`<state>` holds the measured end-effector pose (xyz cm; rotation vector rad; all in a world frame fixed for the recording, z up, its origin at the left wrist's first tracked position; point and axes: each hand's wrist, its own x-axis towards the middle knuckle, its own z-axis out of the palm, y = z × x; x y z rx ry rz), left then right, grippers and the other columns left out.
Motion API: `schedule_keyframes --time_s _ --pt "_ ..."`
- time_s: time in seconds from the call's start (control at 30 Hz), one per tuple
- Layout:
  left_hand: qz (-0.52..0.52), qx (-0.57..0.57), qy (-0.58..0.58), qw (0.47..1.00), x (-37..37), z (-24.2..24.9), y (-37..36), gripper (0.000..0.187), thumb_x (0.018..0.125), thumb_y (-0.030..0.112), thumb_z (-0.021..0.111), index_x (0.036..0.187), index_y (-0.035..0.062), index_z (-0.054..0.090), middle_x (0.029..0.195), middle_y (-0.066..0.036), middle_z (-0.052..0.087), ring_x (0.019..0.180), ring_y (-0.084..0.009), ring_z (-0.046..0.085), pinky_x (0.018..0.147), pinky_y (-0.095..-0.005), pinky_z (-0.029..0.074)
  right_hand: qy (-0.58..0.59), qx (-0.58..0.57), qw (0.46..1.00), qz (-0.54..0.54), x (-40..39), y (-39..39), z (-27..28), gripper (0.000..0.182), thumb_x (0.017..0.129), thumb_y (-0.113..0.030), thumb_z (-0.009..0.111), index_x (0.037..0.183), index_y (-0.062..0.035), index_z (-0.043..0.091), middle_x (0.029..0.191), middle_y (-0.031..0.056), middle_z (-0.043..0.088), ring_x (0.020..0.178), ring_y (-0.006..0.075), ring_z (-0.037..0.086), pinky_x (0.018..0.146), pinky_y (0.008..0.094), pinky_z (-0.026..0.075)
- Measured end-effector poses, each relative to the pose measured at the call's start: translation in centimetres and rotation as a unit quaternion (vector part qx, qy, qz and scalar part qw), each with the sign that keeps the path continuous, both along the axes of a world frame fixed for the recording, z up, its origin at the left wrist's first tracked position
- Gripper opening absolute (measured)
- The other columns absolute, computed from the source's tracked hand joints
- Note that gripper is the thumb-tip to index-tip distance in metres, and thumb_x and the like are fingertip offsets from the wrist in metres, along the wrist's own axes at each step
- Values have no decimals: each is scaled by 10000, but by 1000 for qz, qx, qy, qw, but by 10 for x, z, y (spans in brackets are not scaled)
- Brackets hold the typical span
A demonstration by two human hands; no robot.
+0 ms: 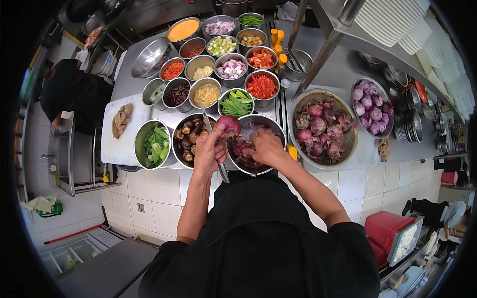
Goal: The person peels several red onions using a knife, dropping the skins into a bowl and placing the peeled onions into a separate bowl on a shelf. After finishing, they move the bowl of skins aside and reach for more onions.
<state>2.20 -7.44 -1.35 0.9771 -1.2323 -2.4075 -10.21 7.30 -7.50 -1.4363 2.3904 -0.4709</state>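
My left hand (209,149) is clamping on a knife (223,171) and also gripping a red onion (229,127) above the edge of a steel pot (284,135), while my right hand (269,149) is reaching down into that pot among purple onion pieces (242,148); its fingertips are hiding there, so I cannot tell whether they are closing on anything. With one hand carrying both things, the onion could be slipping out if my fingers are loosening around its smooth skin, and the knife could be turning in my palm if the handle is wet. A careless twist of that wrist could be bringing the metal against my own fingers, or across towards my other hand, since the two are working close together. Knocking the rim could be tipping the pot, as it is standing near the front of the counter (348,69). Beside it, one pot is holding brown mushrooms (186,141), and the next is holding leafy greens (159,144). On the other side, a wide colander (354,149) is carrying unpeeled red onions (318,130), and a bowl (356,88) beyond is holding smooth purple ones. Behind, smaller pots are holding green slices (237,103), pale yellow strips (206,94) and red strips (262,86).
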Motion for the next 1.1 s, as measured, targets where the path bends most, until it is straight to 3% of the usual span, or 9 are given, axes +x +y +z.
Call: schedule_keyframes --time_s 0.17,0.27,0.37,0.57,0.63,0.73,0.87,1.0,1.1 --pt "-23 5 2 1000 0 -4 -2 314 901 359 639 739 123 509 462 78 308 340 -46 312 328 -227 272 -19 45 999 -5 -4 -2 -43 458 780 -344 732 1063 1 631 973 226 629 958 391 618 872 463 488" --pt "-49 24 -9 998 2 -11 -4 242 941 354 561 860 127 533 478 79 271 346 -47 292 319 -226 263 -100 95 989 -54 -11 -3 11 460 766 -368 744 1025 -1 644 980 251 646 947 376 630 836 457 494" --pt "-45 60 -1 997 1 -4 -2 306 906 344 633 749 105 526 472 73 307 350 -54 305 338 -234 267 -104 18 991 -84 -13 7 31 415 753 -322 759 942 27 638 942 247 641 927 381 635 802 448 500" --pt "-130 63 -20 989 -5 -16 -4 295 950 354 536 1084 95 586 500 71 284 360 -53 287 332 -225 263 -220 -332 916 -59 -11 19 61 548 736 -245 753 1206 -45 555 1141 204 583 1081 357 576 951 410 450" --pt "-159 74 -25 984 -8 -11 0 267 954 353 532 1018 98 582 495 68 286 356 -53 287 328 -226 259 -258 -332 907 -2 -13 16 58 715 714 -255 777 1335 -65 479 1231 180 555 1167 323 542 1009 385 413" --pt "-199 90 -21 976 -15 -9 5 262 938 339 569 871 86 567 472 62 289 340 -57 278 320 -234 242 -489 -274 828 23 -24 13 39 702 752 -192 788 1357 -27 472 1308 99 535 1187 192 522 1038 331 385" --pt "-243 105 -53 963 -19 -8 8 468 950 508 486 751 87 527 463 58 273 332 -67 252 316 -232 237 -612 -288 737 -18 -27 20 32 651 769 -122 772 1341 -19 478 1241 83 579 1144 172 552 1001 315 426" --pt "-237 29 -84 967 -20 5 9 628 946 629 393 733 57 542 461 59 251 333 -67 230 313 -232 227 -774 -356 507 -130 -25 28 15 630 791 -97 738 1351 -43 455 1197 91 593 1034 207 620 782 278 536" --pt "-241 -90 -110 960 -16 11 10 636 916 616 472 697 24 550 445 49 307 327 -60 271 311 -232 242 -795 -359 470 -133 -26 32 3 568 823 -179 721 1319 -51 476 1189 111 592 968 238 643 679 277 550"
